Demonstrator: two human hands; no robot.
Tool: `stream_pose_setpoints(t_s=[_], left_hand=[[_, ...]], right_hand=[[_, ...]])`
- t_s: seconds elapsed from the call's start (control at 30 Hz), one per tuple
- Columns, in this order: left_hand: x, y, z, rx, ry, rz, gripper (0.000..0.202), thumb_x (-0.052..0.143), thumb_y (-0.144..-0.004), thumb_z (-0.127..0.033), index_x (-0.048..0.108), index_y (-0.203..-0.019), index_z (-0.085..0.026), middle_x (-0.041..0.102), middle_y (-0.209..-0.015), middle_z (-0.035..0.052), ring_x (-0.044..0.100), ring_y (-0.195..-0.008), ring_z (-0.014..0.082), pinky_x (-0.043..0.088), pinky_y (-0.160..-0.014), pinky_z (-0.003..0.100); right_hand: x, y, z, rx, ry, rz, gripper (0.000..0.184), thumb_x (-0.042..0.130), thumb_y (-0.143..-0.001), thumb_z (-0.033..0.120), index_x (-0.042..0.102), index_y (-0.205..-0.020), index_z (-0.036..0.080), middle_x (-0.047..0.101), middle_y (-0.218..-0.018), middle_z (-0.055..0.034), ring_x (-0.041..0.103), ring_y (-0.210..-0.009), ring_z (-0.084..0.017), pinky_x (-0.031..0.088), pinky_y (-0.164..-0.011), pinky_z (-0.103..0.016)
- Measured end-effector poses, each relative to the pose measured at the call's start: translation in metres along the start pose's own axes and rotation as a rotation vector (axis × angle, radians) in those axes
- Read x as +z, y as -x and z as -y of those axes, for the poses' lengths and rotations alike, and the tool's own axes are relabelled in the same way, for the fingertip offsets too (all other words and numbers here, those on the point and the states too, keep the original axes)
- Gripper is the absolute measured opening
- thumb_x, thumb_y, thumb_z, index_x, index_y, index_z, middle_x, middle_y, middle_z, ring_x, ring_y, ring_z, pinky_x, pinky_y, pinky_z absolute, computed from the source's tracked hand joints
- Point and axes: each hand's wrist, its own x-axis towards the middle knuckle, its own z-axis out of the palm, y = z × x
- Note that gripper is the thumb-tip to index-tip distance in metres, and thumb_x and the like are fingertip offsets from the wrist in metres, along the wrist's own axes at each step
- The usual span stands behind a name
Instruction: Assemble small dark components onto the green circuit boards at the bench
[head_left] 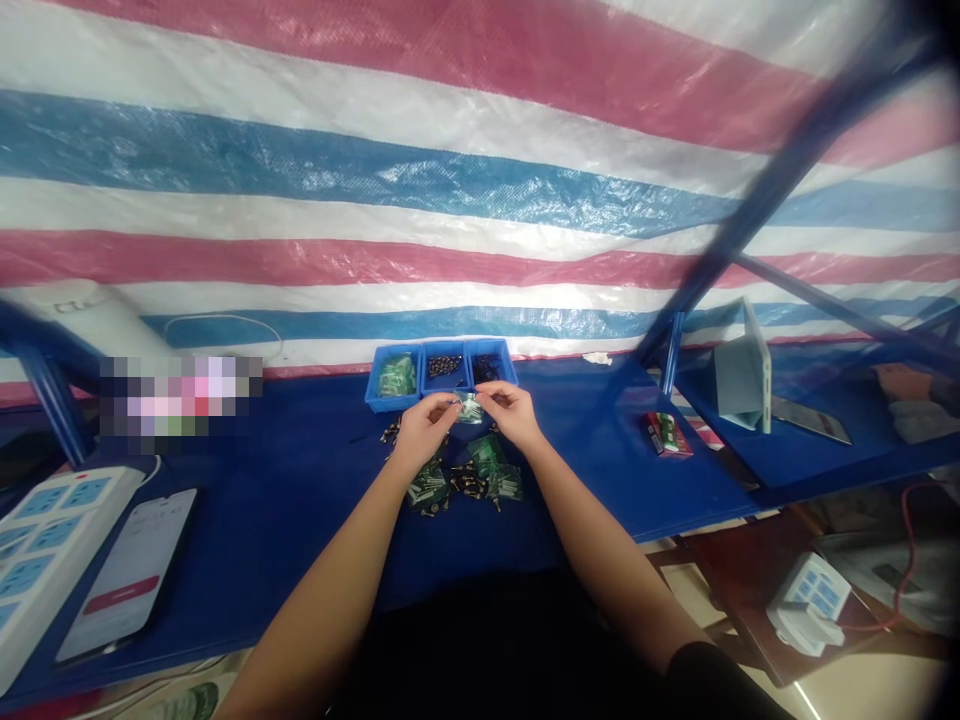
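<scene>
Between my two hands, just in front of the blue bins, is a small clear plastic bag point(470, 408) with a greenish tint. My left hand point(429, 425) pinches its left edge, and my right hand point(511, 412) pinches the right edge. What is inside the bag is too small to make out. Below my hands lie several filled green-tinted bags point(504, 480) holding screw-like pieces. Loose dark and brass-coloured screws point(469, 484) are heaped among them. The left blue bin point(387, 403) holds green-tinted bags; the middle and right bins hold small dark parts.
A phone point(131, 575) and a white power strip point(56, 540) lie at the left. Toward the right are a small red box point(666, 436), a blue frame post point(673, 355) and a propped tablet point(742, 375). Striped plastic sheeting point(450, 180) hangs behind the blue table point(300, 520).
</scene>
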Motion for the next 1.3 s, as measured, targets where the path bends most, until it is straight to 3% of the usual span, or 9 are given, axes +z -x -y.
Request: stream_pose_setpoints(t_s=[0.1,0.23,0.47,0.7,0.9,0.97,1.17,1.3], left_hand=[[0.0006,0.0001,0.0031,0.021,-0.044,0.001,0.029,0.064,-0.080,-0.047,0.069,-0.088,-0.020,0.070,-0.081,0.0047,0.064,-0.071,0.0188,0.052,-0.065,0.029],[-0.0016,-0.0017,0.0038,0.009,-0.021,-0.082,0.027,0.064,-0.081,-0.046,0.068,-0.086,-0.020,0.066,-0.072,0.0020,0.062,-0.064,0.0163,0.050,-0.061,0.028],[-0.0012,-0.0037,0.0034,-0.012,0.115,-0.078,0.029,0.067,-0.079,-0.045,0.065,-0.092,-0.019,0.068,-0.079,0.0033,0.066,-0.070,0.0176,0.053,-0.067,0.029],[-0.0016,-0.0029,0.0042,-0.003,0.039,-0.079,0.027,0.063,-0.082,-0.045,0.065,-0.088,-0.019,0.065,-0.077,0.0024,0.060,-0.069,0.0156,0.049,-0.064,0.027],[-0.0038,-0.0029,-0.0009,-0.023,0.082,-0.086,0.041,0.065,-0.081,-0.043,0.061,-0.116,-0.021,0.065,-0.079,0.0019,0.061,-0.069,0.0153,0.050,-0.064,0.027],[-0.0037,-0.0026,-0.0007,-0.020,0.089,-0.079,0.043,0.066,-0.080,-0.042,0.060,-0.118,-0.021,0.066,-0.080,0.0025,0.062,-0.071,0.0159,0.050,-0.065,0.027],[-0.0019,-0.0006,0.0027,0.025,0.049,-0.048,0.029,0.068,-0.078,-0.041,0.063,-0.096,-0.020,0.062,-0.076,0.0009,0.058,-0.065,0.0137,0.046,-0.059,0.024],[-0.0024,0.0009,-0.0004,0.034,-0.012,-0.002,0.027,0.065,-0.081,-0.043,0.065,-0.094,-0.020,0.064,-0.080,0.0022,0.057,-0.066,0.0139,0.045,-0.060,0.025]], right_hand=[[0.0017,0.0000,-0.0001,-0.005,-0.031,-0.008,0.038,0.074,-0.071,0.045,0.070,-0.101,0.021,0.070,-0.083,-0.0037,0.065,-0.075,-0.017,0.054,-0.070,-0.030],[0.0023,-0.0010,-0.0038,0.029,-0.065,0.018,0.045,0.073,-0.072,0.045,0.068,-0.110,0.022,0.071,-0.091,-0.0047,0.065,-0.077,-0.017,0.054,-0.070,-0.030],[0.0027,-0.0015,-0.0090,0.058,-0.043,0.020,0.033,0.076,-0.067,0.046,0.073,-0.085,0.019,0.071,-0.082,-0.0046,0.065,-0.073,-0.018,0.053,-0.071,-0.031],[0.0029,-0.0006,-0.0007,0.084,-0.043,0.012,0.031,0.073,-0.069,0.047,0.072,-0.079,0.018,0.069,-0.071,-0.0021,0.058,-0.060,-0.014,0.048,-0.059,-0.028],[0.0029,0.0001,-0.0061,0.051,-0.055,0.030,0.027,0.072,-0.073,0.044,0.070,-0.079,0.017,0.067,-0.073,-0.0019,0.057,-0.061,-0.013,0.046,-0.060,-0.026],[0.0034,0.0004,-0.0077,0.037,-0.044,0.031,0.028,0.071,-0.074,0.044,0.070,-0.079,0.017,0.068,-0.075,-0.0027,0.058,-0.064,-0.014,0.048,-0.062,-0.027],[0.0028,0.0020,-0.0067,-0.003,0.055,0.006,0.031,0.068,-0.076,0.048,0.071,-0.082,0.018,0.070,-0.085,-0.0059,0.062,-0.073,-0.017,0.050,-0.067,-0.029],[0.0023,0.0026,-0.0037,-0.094,0.099,0.048,0.027,0.066,-0.079,0.045,0.073,-0.083,0.020,0.070,-0.088,-0.0067,0.063,-0.078,-0.018,0.050,-0.068,-0.029]])
